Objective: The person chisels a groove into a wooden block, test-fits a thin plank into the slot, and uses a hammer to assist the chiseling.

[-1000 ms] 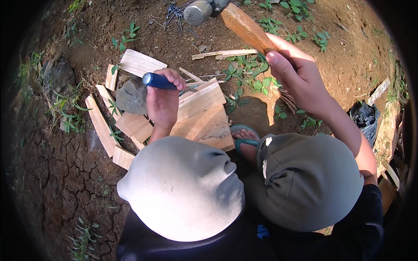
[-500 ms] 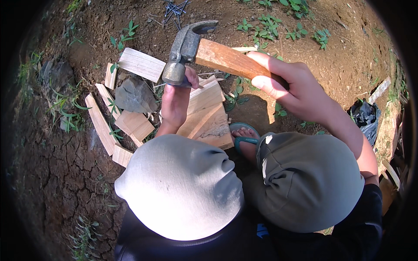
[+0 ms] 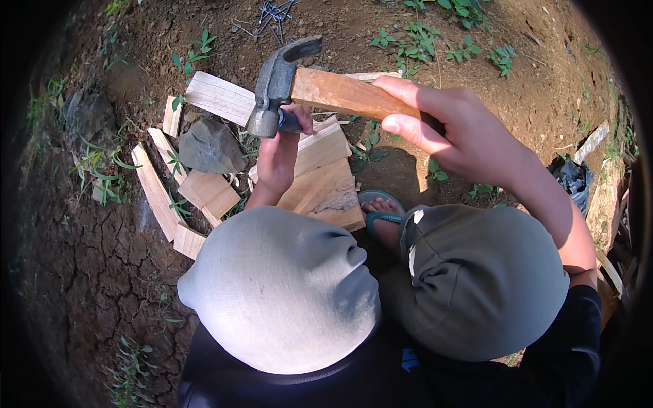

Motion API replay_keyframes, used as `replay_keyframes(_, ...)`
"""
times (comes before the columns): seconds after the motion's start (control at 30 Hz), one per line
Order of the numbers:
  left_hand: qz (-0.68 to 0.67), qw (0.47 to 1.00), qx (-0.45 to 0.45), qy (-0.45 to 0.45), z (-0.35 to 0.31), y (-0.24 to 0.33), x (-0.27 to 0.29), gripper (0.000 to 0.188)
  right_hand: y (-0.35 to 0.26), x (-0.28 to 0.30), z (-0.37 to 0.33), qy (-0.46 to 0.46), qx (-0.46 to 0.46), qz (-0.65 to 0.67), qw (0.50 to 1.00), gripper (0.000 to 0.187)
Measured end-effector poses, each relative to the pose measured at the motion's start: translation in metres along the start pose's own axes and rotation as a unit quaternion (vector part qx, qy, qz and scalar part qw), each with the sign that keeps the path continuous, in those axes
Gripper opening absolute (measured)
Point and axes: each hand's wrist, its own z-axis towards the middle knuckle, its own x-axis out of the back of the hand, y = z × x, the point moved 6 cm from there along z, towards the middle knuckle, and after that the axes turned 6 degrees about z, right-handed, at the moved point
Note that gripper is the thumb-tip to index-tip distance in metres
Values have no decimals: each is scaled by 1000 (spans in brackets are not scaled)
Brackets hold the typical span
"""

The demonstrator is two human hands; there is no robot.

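Note:
A claw hammer [image 3: 354,93] with a wooden handle and worn steel head is gripped near the handle's end by my right hand [image 3: 466,132], its thumb along the near side. The head hangs over my left hand [image 3: 277,163], partly covering it. My left hand is closed around a dark blue tool handle [image 3: 290,122]; the rest of that tool is hidden. Beneath and beside this hand lies a pale wooden block [image 3: 330,187], with another light board [image 3: 314,149] at its far side.
Several wood offcuts [image 3: 158,194] and a grey stone [image 3: 211,146] lie to the left. A loose pile of nails [image 3: 275,15] sits at the far side. My sandalled foot [image 3: 384,217] is by the block. A black plastic bag [image 3: 571,180] lies at the right, green weeds [image 3: 418,42] beyond.
The hammer in my right hand has shifted a little left, and its head has lowered slightly. More of the dark blue handle in my left hand shows now.

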Motion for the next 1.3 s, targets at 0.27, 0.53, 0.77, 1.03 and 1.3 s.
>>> replay_keyframes(0.27,56,998,30,13,0,-6,-4,54,-15,-6,0,36,70,-91,993,47)
replay_keyframes(0.53,77,997,22,-17,-12,-10,-2,62,-17,-5,1,-34,42,-114,992,50)
replay_keyframes(0.77,71,997,39,16,-9,-7,-3,64,-14,-8,-6,-5,60,-106,993,49)
replay_keyframes(1.03,75,997,28,-2,-7,-7,-7,53,-6,-12,0,-13,26,-91,995,49)
replay_keyframes(1.3,44,997,-44,34,11,26,11,50,9,20,-11,120,-5,52,991,52)
